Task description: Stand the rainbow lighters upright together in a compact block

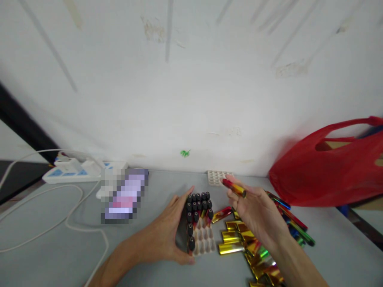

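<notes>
My left hand [167,235] is wrapped round the left side of a pale tray [205,241] with rows of small pockets. Black-tipped tubes [196,205] stand upright in its far rows and down its left column; the near right pockets hold none. My right hand [254,207] is raised to the right of the tray, its fingers closed on a shiny red and gold tube [234,187]. Beneath and beside that hand lies a heap of shiny gold tubes [231,237], with red, green and blue ones [302,233] further right.
A second pale tray [217,177] lies against the wall. On the right sits a red bag [323,171]. To the left are a blurred phone [127,195], a white power strip [86,171] and loose white cables [73,227].
</notes>
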The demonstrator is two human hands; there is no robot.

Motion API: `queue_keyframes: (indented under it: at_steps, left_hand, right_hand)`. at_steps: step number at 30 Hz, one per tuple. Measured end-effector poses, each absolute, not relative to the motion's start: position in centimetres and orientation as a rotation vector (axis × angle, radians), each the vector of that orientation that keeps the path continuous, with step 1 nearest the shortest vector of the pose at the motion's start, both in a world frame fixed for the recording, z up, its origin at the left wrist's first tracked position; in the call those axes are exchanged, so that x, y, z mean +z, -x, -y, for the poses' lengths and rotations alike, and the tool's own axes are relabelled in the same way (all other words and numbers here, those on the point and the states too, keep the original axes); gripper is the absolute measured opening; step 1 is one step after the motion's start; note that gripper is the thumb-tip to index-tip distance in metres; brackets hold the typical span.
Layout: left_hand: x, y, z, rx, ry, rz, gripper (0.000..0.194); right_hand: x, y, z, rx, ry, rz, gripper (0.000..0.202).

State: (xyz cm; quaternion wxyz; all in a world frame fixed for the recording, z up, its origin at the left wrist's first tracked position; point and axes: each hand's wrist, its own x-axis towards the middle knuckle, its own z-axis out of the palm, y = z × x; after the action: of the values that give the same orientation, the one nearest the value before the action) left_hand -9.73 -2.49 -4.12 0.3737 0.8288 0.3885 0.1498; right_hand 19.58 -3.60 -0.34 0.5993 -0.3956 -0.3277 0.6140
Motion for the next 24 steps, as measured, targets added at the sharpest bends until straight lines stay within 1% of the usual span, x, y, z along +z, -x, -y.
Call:
queue_keyframes:
  at_steps: [3, 11, 12, 16, 21, 24]
  left_hand:
    - [-4.1, 9.8, 2.5, 0.381, -2.117, -0.992, 0.168]
    - [-4.2, 9.8, 2.4, 0.349, -2.1, -1.033, 0.169]
    - [-4.1, 9.7, 2.4, 0.347, -2.104, -1.029, 0.169]
    - [-4.0, 9.7, 2.5, 0.374, -2.118, -0.988, 0.165]
    - [-3.9, 9.6, 2.5, 0.376, -2.116, -0.991, 0.168]
    - [-3.8, 9.6, 2.5, 0.369, -2.108, -0.992, 0.167]
  right_hand:
    - [-0.5, -19.1, 3.9, 1.47, 0.908, 0.621, 0.034]
    - [-0.5, -17.9, 4.4, 1.508, 0.884, 0.773, 0.054]
    - [-0.4, -17.9, 4.5, 1.51, 0.887, 0.798, 0.053]
    - [-0.8, -17.7, 4.6, 1.592, 0.887, 0.825, 0.036]
    - [-1.3, -17.3, 4.6, 1.716, 0.846, 0.735, 0.047]
    - [-1.1, -17.0, 4.7, 1.692, 0.818, 0.768, 0.047]
